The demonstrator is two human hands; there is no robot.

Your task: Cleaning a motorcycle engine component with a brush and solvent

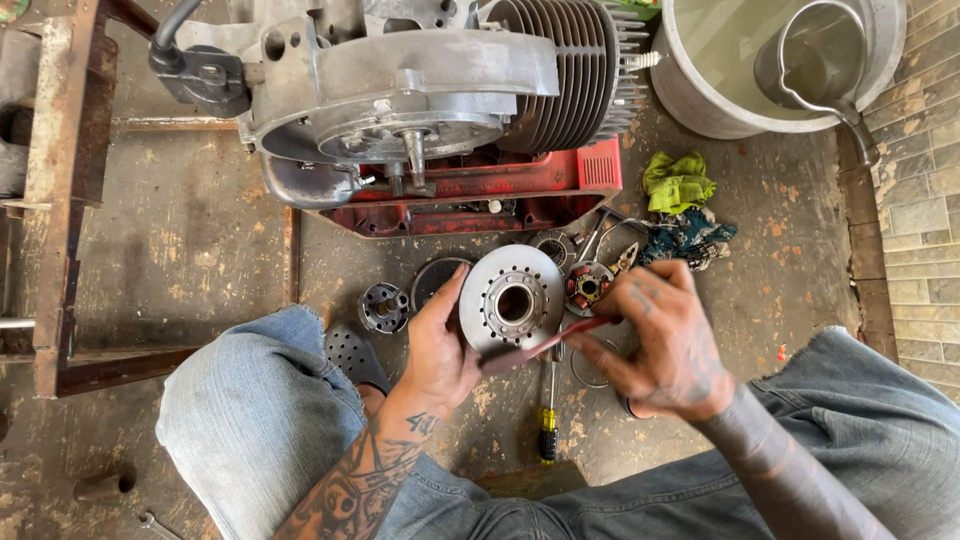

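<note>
Looming at the floor's (180,250) far edge sat the engine (420,90) on its red tray (560,180), a grey bucket (690,100) in the far right corner. Nearer, the left hand (440,345) gripped the round flywheel disc (512,298) by its rim, face up. Right hand (660,345) pinched a thin red strip (555,345), its long axis slanting leftward under the disc's near edge. Stator (587,287) lay just behind.

repair workshop: stripped engine (420,90), scattered parts, oil-stained floor (190,250)
</note>
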